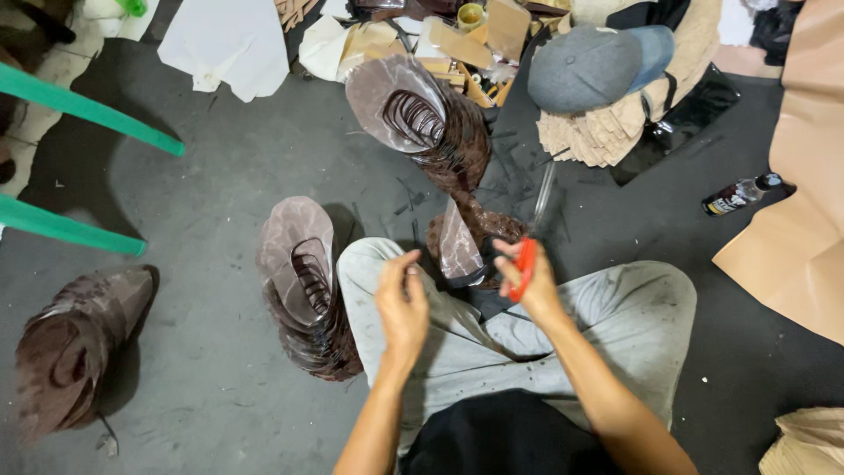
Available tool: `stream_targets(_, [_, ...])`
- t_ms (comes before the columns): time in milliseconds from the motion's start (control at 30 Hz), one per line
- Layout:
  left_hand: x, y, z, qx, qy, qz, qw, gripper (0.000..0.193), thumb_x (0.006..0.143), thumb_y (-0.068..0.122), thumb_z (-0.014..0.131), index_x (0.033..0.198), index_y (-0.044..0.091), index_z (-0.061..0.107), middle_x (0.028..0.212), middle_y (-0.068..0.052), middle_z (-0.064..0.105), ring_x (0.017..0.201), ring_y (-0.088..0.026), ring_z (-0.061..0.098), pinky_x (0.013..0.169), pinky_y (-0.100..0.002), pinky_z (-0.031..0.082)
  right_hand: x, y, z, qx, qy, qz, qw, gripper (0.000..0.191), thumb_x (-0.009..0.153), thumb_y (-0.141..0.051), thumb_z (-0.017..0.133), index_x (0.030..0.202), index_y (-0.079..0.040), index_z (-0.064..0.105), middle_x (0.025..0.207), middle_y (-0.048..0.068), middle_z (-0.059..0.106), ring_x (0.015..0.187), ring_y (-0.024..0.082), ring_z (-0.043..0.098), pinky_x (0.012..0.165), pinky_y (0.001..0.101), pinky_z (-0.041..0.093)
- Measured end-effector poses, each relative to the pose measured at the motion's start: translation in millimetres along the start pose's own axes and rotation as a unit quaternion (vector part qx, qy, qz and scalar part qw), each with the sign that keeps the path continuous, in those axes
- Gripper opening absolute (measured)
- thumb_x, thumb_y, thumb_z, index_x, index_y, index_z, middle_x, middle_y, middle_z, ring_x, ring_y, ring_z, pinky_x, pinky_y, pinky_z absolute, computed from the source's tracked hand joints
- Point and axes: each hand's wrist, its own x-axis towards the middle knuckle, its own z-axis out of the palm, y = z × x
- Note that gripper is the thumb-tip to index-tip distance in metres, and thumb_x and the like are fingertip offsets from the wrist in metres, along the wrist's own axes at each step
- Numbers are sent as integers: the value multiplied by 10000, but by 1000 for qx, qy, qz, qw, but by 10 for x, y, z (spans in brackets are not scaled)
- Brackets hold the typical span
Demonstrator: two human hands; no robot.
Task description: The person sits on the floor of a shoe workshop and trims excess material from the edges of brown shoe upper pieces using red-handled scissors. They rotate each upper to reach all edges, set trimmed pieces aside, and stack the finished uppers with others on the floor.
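I sit cross-legged on a dark floor in grey trousers [615,308]. My right hand [532,286] grips red-handled scissors [526,264], and their blades [542,195] point away from me. My left hand [403,303] hovers above my left knee with its fingers curled together; nothing shows in it. Between the two hands a brown, glossy cut leather piece [459,244] leans against my leg, on top of a small pile of similar pieces. A tall leaning stack of brown cut pieces [303,286] stands just left of my left knee.
A second brown stack [431,123] lies ahead and a third [70,347] at the far left. A grey cap [598,66] rests on beige cutouts [607,136]. Also here: a small bottle [743,193], tan sheets [804,176], green chair legs [88,110], white paper [229,40].
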Motion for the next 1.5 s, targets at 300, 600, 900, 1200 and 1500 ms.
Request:
stream_targets(300, [-409, -87, 398, -74, -114, -46, 990, 121, 884, -80, 594, 927, 1, 672, 874, -82, 614, 720, -157, 589, 645, -283, 477, 90, -241, 92, 76, 8, -25, 997, 381, 823, 9, 785, 1116, -36, 546, 943, 87, 615, 567, 117, 582, 470, 284, 481])
stream_targets(600, [-310, 1, 550, -346, -298, -278, 845, 358, 960, 73, 586, 1317, 70, 611, 1209, -37, 683, 1010, -105, 635, 888, -290, 510, -4, -334, -214, 323, 27, -59, 944, 283, 922, 42, 700, 1112, -83, 534, 907, 20, 617, 655, 97, 567, 571, 231, 437])
stream_targets(900, [44, 267, 709, -675, -145, -186, 699, 337, 984, 111, 633, 1303, 4, 627, 1282, -94, 695, 1223, -220, 629, 1112, -403, 463, -204, -136, -235, 240, 28, -27, 970, 180, 924, -21, 668, 1019, -91, 532, 895, 64, 684, 621, 114, 591, 561, 251, 468])
stream_targets(1200, [540, 129, 344, -639, -71, -148, 751, 203, 1027, 51, 639, 1204, -8, 559, 1192, -115, 692, 1116, -199, 683, 1025, -364, 538, -355, -68, -770, -321, -18, -57, 945, 331, 911, -345, 721, 1024, -71, 573, 697, 106, 627, 613, 237, 608, 543, 382, 470])
stream_targets(1500, [614, 467, 412, -524, -59, -72, 846, 332, 983, -17, 684, 1287, 19, 555, 1155, -56, 691, 1018, -101, 654, 938, -260, 528, -333, -430, -852, -577, 37, -276, 768, 640, 694, -504, 835, 1101, -46, 649, 777, 107, 668, 673, 320, 652, 576, 425, 482])
